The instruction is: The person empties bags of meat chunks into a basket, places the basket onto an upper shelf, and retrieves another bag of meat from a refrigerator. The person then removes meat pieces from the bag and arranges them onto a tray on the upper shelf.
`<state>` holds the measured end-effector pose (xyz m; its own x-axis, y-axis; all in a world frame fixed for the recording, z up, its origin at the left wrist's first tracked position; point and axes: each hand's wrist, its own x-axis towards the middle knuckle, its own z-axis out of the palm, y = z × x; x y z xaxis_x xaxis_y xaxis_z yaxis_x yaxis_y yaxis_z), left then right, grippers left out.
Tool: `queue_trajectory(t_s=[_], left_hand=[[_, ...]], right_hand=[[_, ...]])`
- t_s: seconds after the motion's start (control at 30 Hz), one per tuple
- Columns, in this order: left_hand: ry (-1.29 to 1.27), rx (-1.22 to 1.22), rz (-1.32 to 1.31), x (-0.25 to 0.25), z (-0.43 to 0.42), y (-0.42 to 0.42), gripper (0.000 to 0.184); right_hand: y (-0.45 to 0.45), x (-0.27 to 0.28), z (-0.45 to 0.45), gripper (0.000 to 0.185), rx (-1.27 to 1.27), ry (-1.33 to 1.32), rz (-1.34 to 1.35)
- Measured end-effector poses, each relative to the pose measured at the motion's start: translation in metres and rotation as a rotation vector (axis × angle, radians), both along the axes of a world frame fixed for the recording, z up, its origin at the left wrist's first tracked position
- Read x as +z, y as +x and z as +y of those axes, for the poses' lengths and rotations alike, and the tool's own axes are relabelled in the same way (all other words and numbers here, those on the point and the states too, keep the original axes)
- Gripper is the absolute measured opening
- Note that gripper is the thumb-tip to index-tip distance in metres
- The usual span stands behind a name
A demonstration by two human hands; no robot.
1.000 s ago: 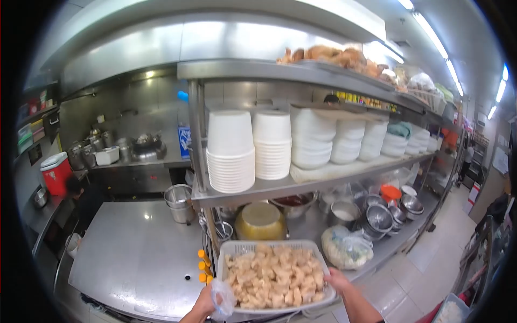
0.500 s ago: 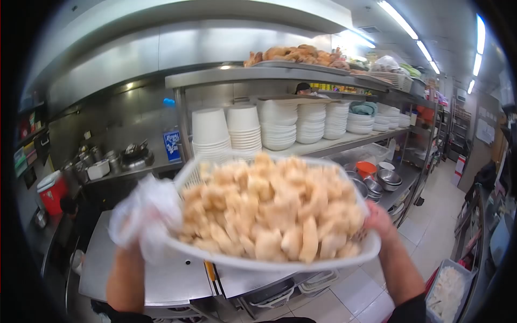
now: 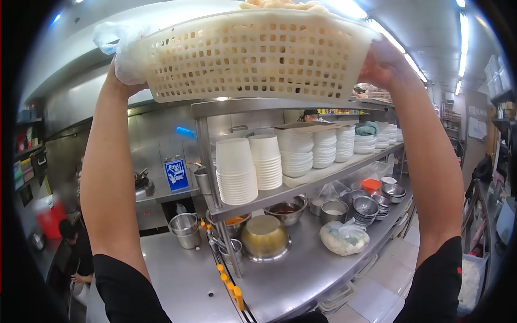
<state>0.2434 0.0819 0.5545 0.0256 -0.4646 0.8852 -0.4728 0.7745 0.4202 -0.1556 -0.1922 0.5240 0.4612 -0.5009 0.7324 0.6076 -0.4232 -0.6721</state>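
Overhead, I hold up a cream plastic basket (image 3: 247,59) with square holes, seen from its underside and near wall. Pale golden, lumpy food pieces (image 3: 285,5) show above its rim and through the holes. My left hand (image 3: 128,83) grips the left end, its fingers mostly covered by a crumpled clear plastic bag (image 3: 126,51). At the opposite end, my right hand (image 3: 379,64) is closed on the basket, its fingertips partly hidden. The basket is in front of the upper metal shelf (image 3: 296,103) and hides most of what lies there.
Stacked white tubs (image 3: 237,172) and bowls (image 3: 296,161) line the middle shelf. On the steel counter (image 3: 183,269) below are metal bowls (image 3: 366,207), an upturned pot (image 3: 265,237) and a bagged white food (image 3: 344,239). A person (image 3: 75,253) works at lower left.
Both hands have raised the basket from chest level to overhead, so its underside now shows instead of the food heap. The counter and lower bowls have come into view.
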Motion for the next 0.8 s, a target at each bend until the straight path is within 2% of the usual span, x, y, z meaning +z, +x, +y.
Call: queue_trajectory(t_s=[0.07, 0.1, 0.23, 0.3, 0.33, 0.37, 0.4, 0.47, 0.5, 0.57, 0.63, 0.67, 0.73, 0.8], left_hand=[[0.128, -0.143, 0.23, 0.008, -0.002, 0.024, 0.046], [0.048, -0.044, 0.369, 0.009, -0.011, 0.035, 0.046], [0.106, -0.237, 0.531, 0.004, -0.053, 0.11, 0.047], [-0.025, -0.167, 0.708, 0.01, -0.091, 0.161, 0.048], [-0.088, -0.125, 0.799, 0.006, -0.096, 0.153, 0.048], [-0.227, 0.322, 0.861, 0.002, -0.102, 0.144, 0.04], [-0.331, 0.358, 0.712, -0.01, -0.106, 0.141, 0.037], [-0.529, 0.421, 0.394, -0.033, -0.11, 0.141, 0.032], [-0.46, 0.41, 0.327, -0.049, -0.106, 0.132, 0.026], [-0.477, 0.431, -0.109, -0.062, -0.124, 0.154, 0.026], [-0.248, 0.108, 0.091, -0.094, -0.11, 0.088, 0.025], [-0.224, 0.108, 0.008, -0.09, -0.135, 0.128, 0.02], [-0.034, 0.343, 0.149, -0.081, -0.122, 0.098, 0.022], [0.089, 0.475, 0.103, -0.072, -0.117, 0.101, 0.026]], right_hand=[[0.027, 0.005, 0.012, 0.032, -0.018, 0.081, -0.071], [0.042, 0.003, 0.029, 0.032, -0.063, 0.127, -0.089], [0.098, 0.013, 0.027, 0.037, -0.139, 0.193, 0.022], [0.127, 0.019, 0.017, 0.044, -0.132, 0.209, 0.052], [0.143, 0.023, 0.021, 0.044, -0.2, 0.235, 0.048], [0.161, 0.026, 0.024, 0.044, -0.267, 0.263, 0.045], [0.174, 0.031, 0.026, 0.045, -0.333, 0.286, 0.042], [0.188, 0.049, 0.018, 0.053, -0.312, 0.274, 0.191], [0.211, 0.06, 0.038, 0.055, -0.417, 0.362, 0.216], [0.239, 0.059, 0.055, 0.061, -0.518, 0.321, 0.249], [0.258, 0.041, 0.06, 0.066, -0.511, 0.138, 0.263], [0.269, 0.036, 0.062, 0.069, -0.51, 0.082, 0.269], [0.287, 0.041, 0.062, 0.073, -0.564, 0.048, 0.313], [0.301, 0.048, 0.059, 0.078, -0.661, -0.041, 0.383]])
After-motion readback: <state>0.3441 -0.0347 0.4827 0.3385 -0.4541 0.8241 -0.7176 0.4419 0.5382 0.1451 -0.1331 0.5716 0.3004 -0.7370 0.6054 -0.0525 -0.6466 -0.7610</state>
